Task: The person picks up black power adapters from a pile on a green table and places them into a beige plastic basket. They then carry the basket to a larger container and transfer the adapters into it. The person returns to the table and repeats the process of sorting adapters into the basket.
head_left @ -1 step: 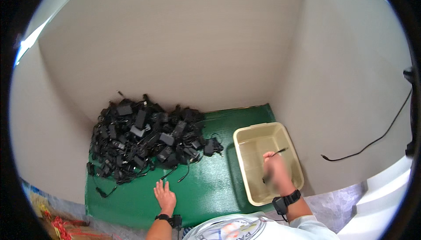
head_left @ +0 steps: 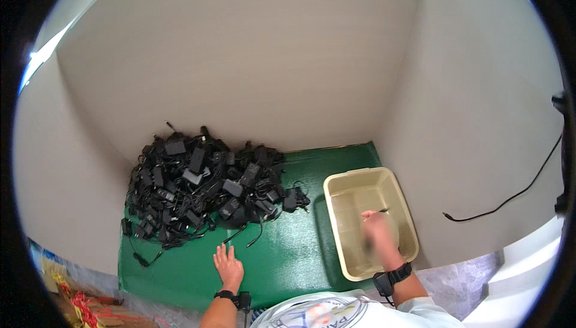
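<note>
Letting go low in tan tub [head_left: 360,174] beats tossing; R hand [head_left: 379,238] curled, blurry, can't tell if gripping dark bit [head_left: 384,210] by fingertips. L hand [head_left: 228,265] spread w/ nothing, black adapter pile [head_left: 201,190] just past fingers.

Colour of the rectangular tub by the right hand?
The rectangular tub is plain pale beige; it shows best in the head view.

White shirt [head_left: 288,319] over there, rounded grey print [head_left: 339,314] with an orange patch [head_left: 317,311]; black wrist straps [head_left: 400,272], each with a dark box [head_left: 382,283] trailing a thin cable [head_left: 245,318].
</note>
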The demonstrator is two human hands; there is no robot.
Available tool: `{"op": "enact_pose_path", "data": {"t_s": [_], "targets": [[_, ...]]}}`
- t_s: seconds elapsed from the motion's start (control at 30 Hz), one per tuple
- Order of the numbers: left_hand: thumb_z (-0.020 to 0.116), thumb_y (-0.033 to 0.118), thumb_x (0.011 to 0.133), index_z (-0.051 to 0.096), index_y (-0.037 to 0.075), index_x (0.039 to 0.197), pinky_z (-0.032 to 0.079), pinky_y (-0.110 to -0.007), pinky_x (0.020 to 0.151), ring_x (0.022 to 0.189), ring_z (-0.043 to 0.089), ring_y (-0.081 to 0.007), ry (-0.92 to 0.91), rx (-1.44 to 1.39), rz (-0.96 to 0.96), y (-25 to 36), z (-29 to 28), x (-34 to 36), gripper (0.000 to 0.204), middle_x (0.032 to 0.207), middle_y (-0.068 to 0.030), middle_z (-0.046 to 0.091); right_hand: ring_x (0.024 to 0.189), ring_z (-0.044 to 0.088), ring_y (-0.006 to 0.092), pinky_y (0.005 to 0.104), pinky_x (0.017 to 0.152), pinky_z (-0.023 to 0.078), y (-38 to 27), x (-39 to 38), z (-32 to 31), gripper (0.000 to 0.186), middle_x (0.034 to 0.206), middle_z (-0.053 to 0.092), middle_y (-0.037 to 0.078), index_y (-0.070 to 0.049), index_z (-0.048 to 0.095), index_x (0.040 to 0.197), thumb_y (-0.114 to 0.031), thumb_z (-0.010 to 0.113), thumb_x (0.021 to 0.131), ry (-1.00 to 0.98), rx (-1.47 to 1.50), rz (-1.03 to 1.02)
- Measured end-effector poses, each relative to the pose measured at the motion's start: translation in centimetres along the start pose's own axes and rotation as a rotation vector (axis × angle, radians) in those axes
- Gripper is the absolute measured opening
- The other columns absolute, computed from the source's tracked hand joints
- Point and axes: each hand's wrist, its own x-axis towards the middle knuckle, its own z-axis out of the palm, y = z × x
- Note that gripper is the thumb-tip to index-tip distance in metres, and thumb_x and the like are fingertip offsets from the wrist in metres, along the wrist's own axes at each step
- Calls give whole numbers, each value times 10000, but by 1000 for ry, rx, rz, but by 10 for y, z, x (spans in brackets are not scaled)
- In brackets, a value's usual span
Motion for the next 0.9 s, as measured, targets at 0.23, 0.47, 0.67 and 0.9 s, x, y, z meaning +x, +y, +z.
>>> {"op": "enact_pose_path", "data": {"t_s": [0.23,0.47,0.67,0.9], "targets": [[538,60,740,534,37,1183,201,-505,1084,1304,308,-345,52,-1,45,0,-4,-1,444,1341,-183,409,1246,397,378,411,1011,354,34,-62,36,796,1345,366,295,51,245,1373,-275,661,778,-407,-730,13],[529,53,742,538,34,1178,210,-511,1078,1293,324,-353,40,-23,26,3,-5,1,437,1336,-187,415,1175,429,405,415,991,367,38,-39,75,742,1269,416,292,61,223,1370,-176,605,779,-351,-762,-200],[537,57,734,521,34,1188,212,-517,1075,1293,322,-360,51,-9,38,-1,-2,0,455,1338,-187,407,1062,486,408,435,918,411,44,-10,105,720,1162,460,271,34,244,1369,-178,591,775,-306,-760,-271],[554,79,695,505,44,1178,198,-528,1072,1301,301,-385,30,-185,230,61,-17,45,487,1318,-182,421,1093,477,402,424,953,389,35,-10,108,648,1203,466,250,33,300,1344,-187,585,805,-313,-638,-185]]}}
